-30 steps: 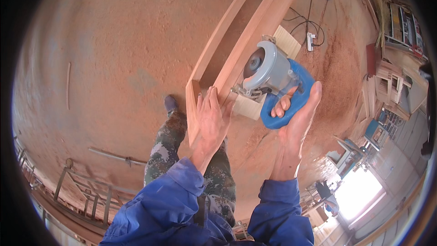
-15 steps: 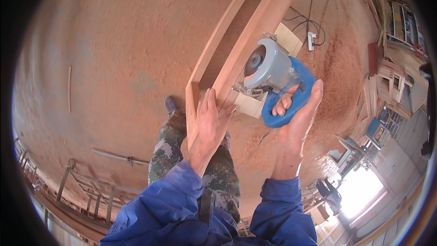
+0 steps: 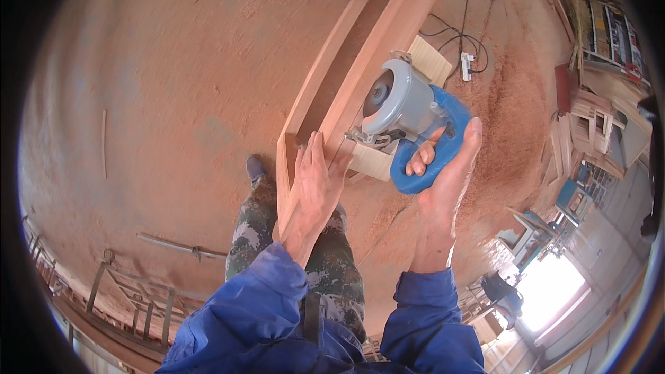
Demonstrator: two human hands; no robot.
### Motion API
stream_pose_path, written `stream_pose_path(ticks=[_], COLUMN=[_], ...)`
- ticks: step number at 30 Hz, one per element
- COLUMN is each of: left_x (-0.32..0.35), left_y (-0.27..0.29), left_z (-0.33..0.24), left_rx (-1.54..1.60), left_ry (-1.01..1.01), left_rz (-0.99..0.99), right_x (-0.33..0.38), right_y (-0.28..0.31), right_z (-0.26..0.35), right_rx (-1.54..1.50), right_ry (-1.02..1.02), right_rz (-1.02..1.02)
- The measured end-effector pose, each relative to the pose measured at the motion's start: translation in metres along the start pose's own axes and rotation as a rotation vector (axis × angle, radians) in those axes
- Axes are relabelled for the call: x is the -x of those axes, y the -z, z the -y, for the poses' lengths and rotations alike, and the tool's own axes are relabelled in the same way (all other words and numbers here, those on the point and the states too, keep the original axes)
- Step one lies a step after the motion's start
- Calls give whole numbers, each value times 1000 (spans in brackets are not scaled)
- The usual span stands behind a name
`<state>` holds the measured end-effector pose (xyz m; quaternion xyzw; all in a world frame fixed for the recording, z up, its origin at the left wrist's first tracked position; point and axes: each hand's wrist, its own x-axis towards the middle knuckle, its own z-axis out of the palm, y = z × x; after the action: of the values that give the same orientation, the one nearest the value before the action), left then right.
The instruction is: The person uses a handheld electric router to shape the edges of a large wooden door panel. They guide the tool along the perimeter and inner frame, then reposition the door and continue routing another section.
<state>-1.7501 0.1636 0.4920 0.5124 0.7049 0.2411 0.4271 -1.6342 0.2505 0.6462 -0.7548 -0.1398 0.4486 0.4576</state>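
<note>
My right hand (image 3: 441, 173) is wrapped round the blue handle of a circular saw (image 3: 409, 100) with a grey guard. The saw rests at the right side of a long reddish wooden frame (image 3: 367, 62), its round blade partly showing under the guard. Fingers stretched out, my left hand (image 3: 316, 183) lies flat across the near end of the frame, left of and below the saw. A pale flat board (image 3: 374, 159) sticks out beneath the saw, and another pale piece (image 3: 429, 60) shows behind it. The blade's lower edge is hidden.
A white power strip (image 3: 466, 67) with black cables lies on the dusty floor beyond the saw. Sawdust (image 3: 512, 111) is heaped to the right. Metal rack frames (image 3: 135, 301) stand at the lower left; stacked wooden frames (image 3: 589, 121) are at the right.
The saw, my hands and the wooden frame all appear slightly farther left in the picture, as does the floor around them. My grip on the saw is unchanged.
</note>
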Motion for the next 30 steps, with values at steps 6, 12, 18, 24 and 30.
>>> stream_pose_path(ticks=[6, 12, 18, 24, 30], left_x=[-4, 8, 8, 3, 4], left_y=[12, 23, 26, 23, 18], left_z=[-7, -5, -4, 1, 3], left_rx=[64, 15, -12, -38, -11], left_ry=[28, 73, 68, 7, 34], left_rz=[41, 85, 108, 85, 61], right_x=[2, 7, 8, 8, 8], right_y=[-3, -5, -8, -9, -8], right_z=[4, 3, 7, 9, 7], right_rx=[12, -2, 6, 19, 32], right_ry=[6, 4, 19, 44, 67], right_rz=[-9, -12, -16, -6, 5])
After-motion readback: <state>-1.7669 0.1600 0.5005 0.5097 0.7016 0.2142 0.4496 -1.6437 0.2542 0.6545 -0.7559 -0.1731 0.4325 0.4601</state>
